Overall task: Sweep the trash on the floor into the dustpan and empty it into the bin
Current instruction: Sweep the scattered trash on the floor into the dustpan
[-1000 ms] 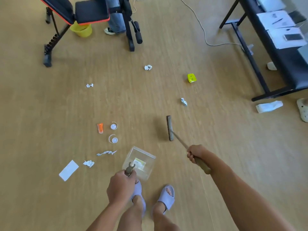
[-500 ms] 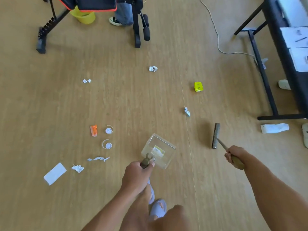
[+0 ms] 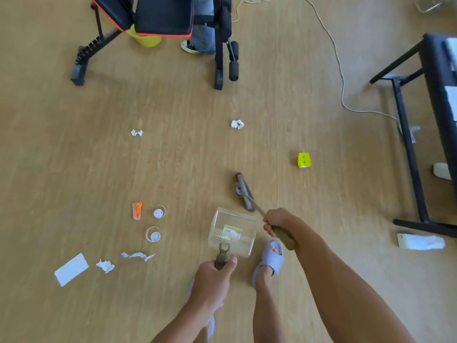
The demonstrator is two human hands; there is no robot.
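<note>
fingers of right hand (image 3: 277, 220) wrap brush (image 3: 244, 193); left hand (image 3: 214, 276) grips dustpan (image 3: 232, 232).

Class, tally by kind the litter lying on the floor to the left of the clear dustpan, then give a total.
Crumpled paper scraps: 3
White caps with rings: 2
Orange wrapper: 1
Flat white card: 1
Total: 7

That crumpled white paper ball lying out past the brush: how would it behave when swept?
The crumpled paper ball looks very light, so a brush stroke would probably send it skidding or tumbling across the smooth wooden floor. Its irregular creases suggest it would bounce unevenly rather than roll straight.
</note>
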